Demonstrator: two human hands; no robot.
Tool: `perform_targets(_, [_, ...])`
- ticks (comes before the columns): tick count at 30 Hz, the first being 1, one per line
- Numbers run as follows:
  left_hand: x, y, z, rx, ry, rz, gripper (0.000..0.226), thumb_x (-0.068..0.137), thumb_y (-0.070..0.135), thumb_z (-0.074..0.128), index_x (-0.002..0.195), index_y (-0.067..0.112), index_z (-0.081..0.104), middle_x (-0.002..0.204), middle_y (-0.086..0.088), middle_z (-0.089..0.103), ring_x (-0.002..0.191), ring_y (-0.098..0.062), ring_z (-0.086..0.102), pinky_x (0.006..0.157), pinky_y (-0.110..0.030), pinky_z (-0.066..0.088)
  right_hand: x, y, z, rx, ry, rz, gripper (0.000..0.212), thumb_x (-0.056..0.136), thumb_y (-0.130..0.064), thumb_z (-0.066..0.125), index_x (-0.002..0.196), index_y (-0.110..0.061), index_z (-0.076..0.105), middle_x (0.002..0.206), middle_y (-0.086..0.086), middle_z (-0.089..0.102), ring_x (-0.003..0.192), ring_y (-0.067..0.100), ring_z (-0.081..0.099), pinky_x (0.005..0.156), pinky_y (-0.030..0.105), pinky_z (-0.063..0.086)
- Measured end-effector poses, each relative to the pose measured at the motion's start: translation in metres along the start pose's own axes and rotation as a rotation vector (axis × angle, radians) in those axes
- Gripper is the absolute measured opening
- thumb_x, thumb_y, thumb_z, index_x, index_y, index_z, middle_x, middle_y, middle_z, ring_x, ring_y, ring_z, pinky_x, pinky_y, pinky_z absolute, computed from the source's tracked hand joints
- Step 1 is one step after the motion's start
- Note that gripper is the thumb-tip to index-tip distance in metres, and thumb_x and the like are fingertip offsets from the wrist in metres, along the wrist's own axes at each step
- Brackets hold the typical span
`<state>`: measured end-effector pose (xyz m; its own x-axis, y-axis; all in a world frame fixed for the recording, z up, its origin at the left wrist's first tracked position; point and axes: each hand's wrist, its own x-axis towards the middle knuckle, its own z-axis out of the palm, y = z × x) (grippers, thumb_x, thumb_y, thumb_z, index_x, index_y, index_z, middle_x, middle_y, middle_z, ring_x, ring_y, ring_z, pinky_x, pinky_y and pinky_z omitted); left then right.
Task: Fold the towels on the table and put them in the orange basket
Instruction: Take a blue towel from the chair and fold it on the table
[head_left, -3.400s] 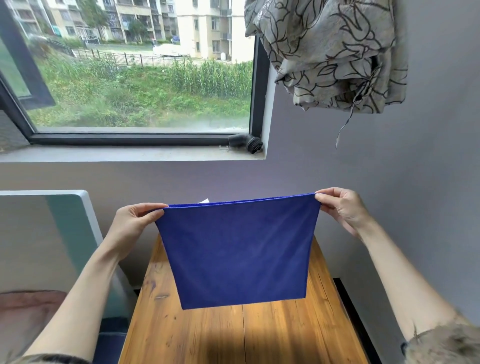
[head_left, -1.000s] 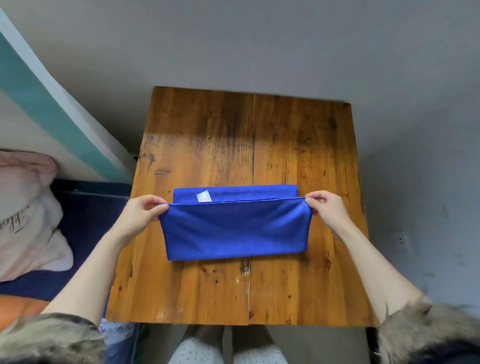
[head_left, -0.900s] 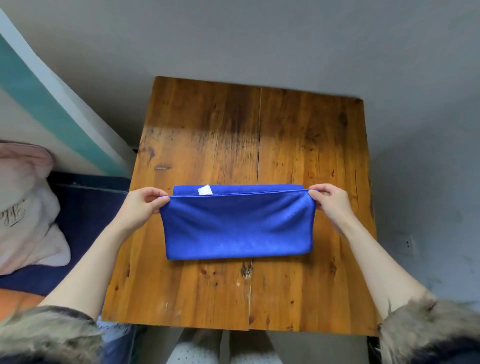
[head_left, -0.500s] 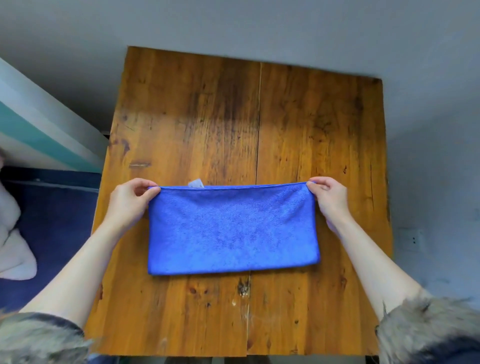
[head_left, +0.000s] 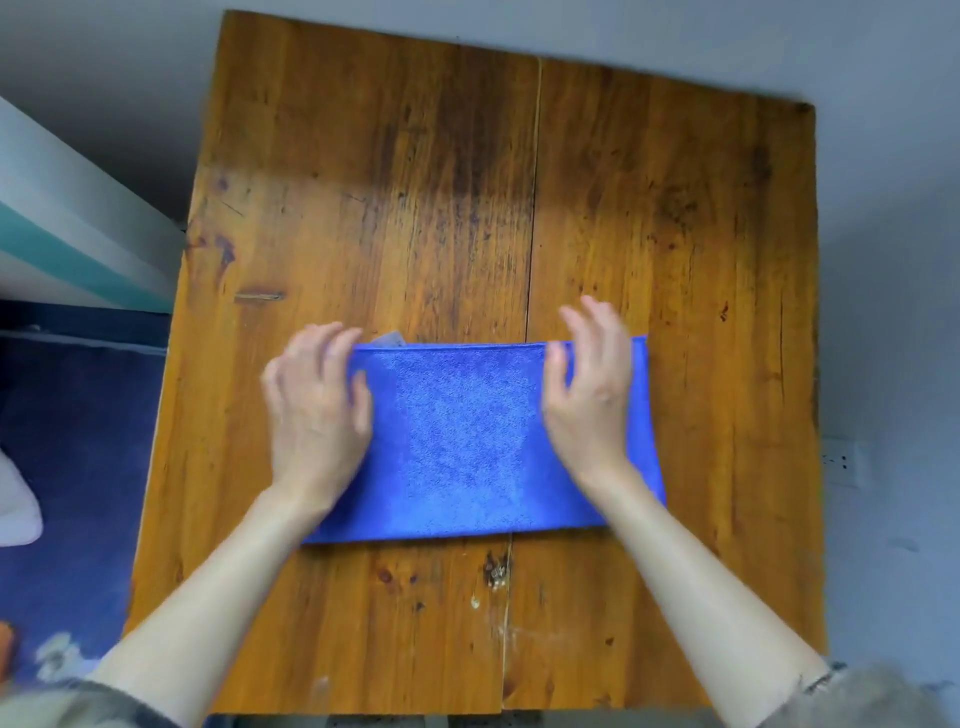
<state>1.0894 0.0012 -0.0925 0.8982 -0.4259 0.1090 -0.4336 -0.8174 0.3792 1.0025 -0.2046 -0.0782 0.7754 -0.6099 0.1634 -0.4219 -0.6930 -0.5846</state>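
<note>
**Blue towel folded flat, both hands open over it**

Nearest me are my two sleeves, mottled and fuzzy, at the bottom corners of the view, and my bare forearms reach forward from them over the table (head_left: 675, 260). It is a worn wooden top made of two boards, with a seam running away from me down the middle and dark stains across the far half.

The towel (head_left: 467, 441) lies flat on the near half of the table, folded into a wide blue rectangle that straddles the seam. Its long edges run left to right.

My left hand (head_left: 317, 410) is over the towel's left end, fingers spread and loosely curved, gripping nothing. It is blurred, so I cannot tell whether the palm presses the cloth or hovers just above it. My right hand (head_left: 592, 395) is over the right part of the towel, open as well, fingers lifted and pointing away from me, past the far edge. It holds nothing either.

A small pale tag (head_left: 389, 339) pokes out from under the towel's far edge, just beside my left fingertips.

Beyond the table is a plain grey wall.
</note>
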Motion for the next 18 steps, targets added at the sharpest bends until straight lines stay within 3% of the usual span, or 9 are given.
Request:
perform_targets(3, [-0.036, 0.026, 0.028, 0.093, -0.205, 0.190, 0.048, 0.088, 0.028, 0.043, 0.135, 0.018, 0.042, 0.146, -0.012, 0.038, 0.137, -0.031, 0.028, 0.109, -0.054, 0.020, -0.048, -0.009, 0.032, -0.183, -0.190, -0.196, 0.046, 0.092, -0.027, 0.040, 0.132, -0.009, 0.051, 0.145, 0.012, 0.041, 0.138, 0.026, 0.027, 0.113, 0.050, 0.017])
perform_targets(5, [-0.045, 0.028, 0.041, 0.152, -0.274, 0.217, 0.051, 0.091, 0.037, 0.038, 0.139, 0.022, 0.040, 0.151, -0.009, 0.031, 0.140, -0.030, 0.024, 0.111, -0.056, 0.015, -0.061, 0.006, 0.040, -0.284, -0.251, -0.237, 0.049, 0.092, -0.032, 0.040, 0.137, -0.012, 0.047, 0.148, 0.011, 0.037, 0.139, 0.025, 0.027, 0.112, 0.052, 0.018])
perform_targets(8, [-0.034, 0.013, 0.043, 0.177, -0.253, 0.207, 0.054, 0.091, 0.043, 0.036, 0.141, 0.022, 0.038, 0.152, -0.008, 0.029, 0.141, -0.030, 0.023, 0.113, -0.053, 0.009, -0.052, 0.041, 0.032, -0.377, -0.254, -0.263, 0.050, 0.093, -0.034, 0.040, 0.139, -0.014, 0.043, 0.149, 0.010, 0.035, 0.140, 0.023, 0.027, 0.114, 0.048, 0.017])
perform_targets(13, [-0.019, -0.018, 0.034, 0.207, -0.262, 0.134, 0.057, 0.093, 0.044, 0.028, 0.144, 0.021, 0.032, 0.154, -0.011, 0.021, 0.143, -0.031, 0.015, 0.114, -0.051, 0.006, -0.036, 0.082, 0.005, -0.410, -0.234, -0.113, 0.052, 0.095, -0.033, 0.034, 0.144, -0.015, 0.035, 0.153, 0.013, 0.025, 0.142, 0.027, 0.021, 0.117, 0.040, 0.010])
perform_targets(18, [-0.022, -0.050, 0.016, 0.197, -0.287, -0.086, 0.060, 0.093, 0.044, 0.018, 0.148, 0.020, 0.018, 0.157, -0.013, 0.006, 0.144, -0.033, 0.003, 0.113, -0.054, 0.003, -0.042, 0.088, -0.008, -0.403, -0.258, 0.005, 0.055, 0.095, -0.034, 0.025, 0.146, -0.013, 0.029, 0.155, 0.014, 0.019, 0.144, 0.029, 0.016, 0.116, 0.045, 0.014])
